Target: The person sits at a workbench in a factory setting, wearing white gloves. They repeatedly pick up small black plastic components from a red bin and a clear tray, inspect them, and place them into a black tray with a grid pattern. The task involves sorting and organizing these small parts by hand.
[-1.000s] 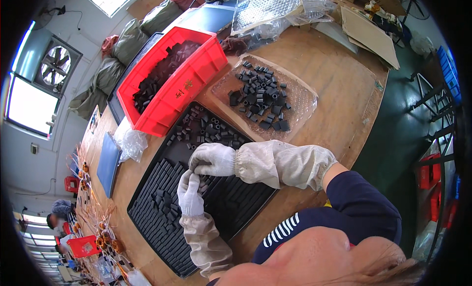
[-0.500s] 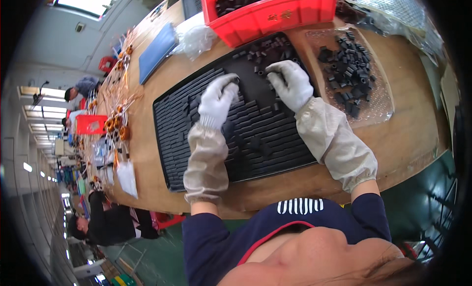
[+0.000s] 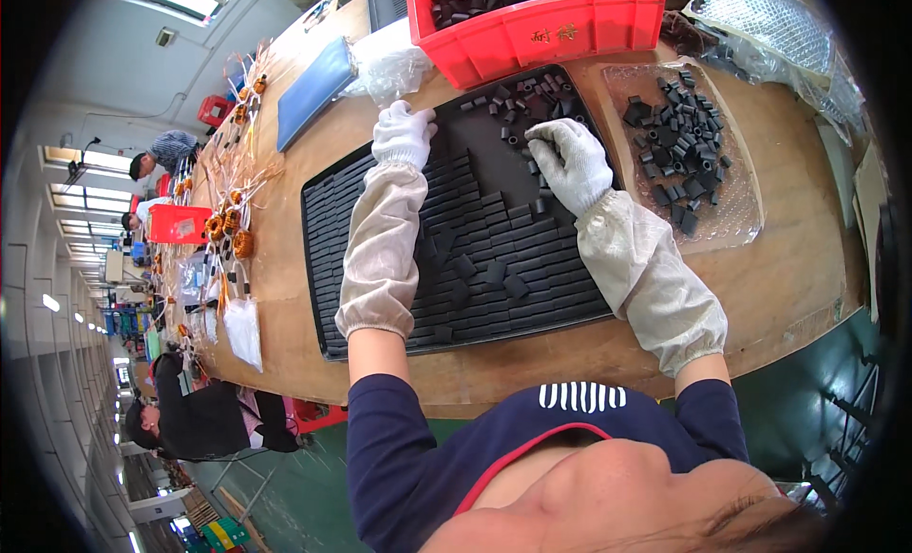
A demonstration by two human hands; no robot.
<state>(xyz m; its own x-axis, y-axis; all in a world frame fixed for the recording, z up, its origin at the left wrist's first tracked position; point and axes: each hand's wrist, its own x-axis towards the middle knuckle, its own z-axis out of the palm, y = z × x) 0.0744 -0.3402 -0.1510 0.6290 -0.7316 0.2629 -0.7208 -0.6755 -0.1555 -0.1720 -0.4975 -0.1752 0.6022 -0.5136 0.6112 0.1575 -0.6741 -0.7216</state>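
the fingers of the left hand (image 3: 403, 133), gloved in white knit, are laid flat and close together on the far left part of the black slotted tray (image 3: 328, 268), the fingertips being pressed down at the tray's far edge; whether anything is pinched beneath them cannot be told. the fingers of the right hand (image 3: 570, 163), gloved alike, are slightly curled and held close together over the far middle of the tray, where small black cylindrical parts (image 3: 518, 106) are scattered loose; whether one of them is gripped cannot be told. both forearms are covered by beige sleeve guards (image 3: 380, 249) reaching back to dark blue sleeves. the near half of the tray is filled with rows of black blocks, and a few blocks (image 3: 484, 273) are seen lying askew on top of the rows. the tray is set on a wooden bench (image 3: 788, 287), near its front edge. just right of the tray a clear plastic tray (image 3: 741, 211) holding more black parts is placed. at the far edge a red bin (image 3: 551, 30) of black parts is stood, touching the black tray's far rim. toward the bench's far left a blue flat case (image 3: 313, 87) and a clear plastic bag (image 3: 389, 64) are laid.
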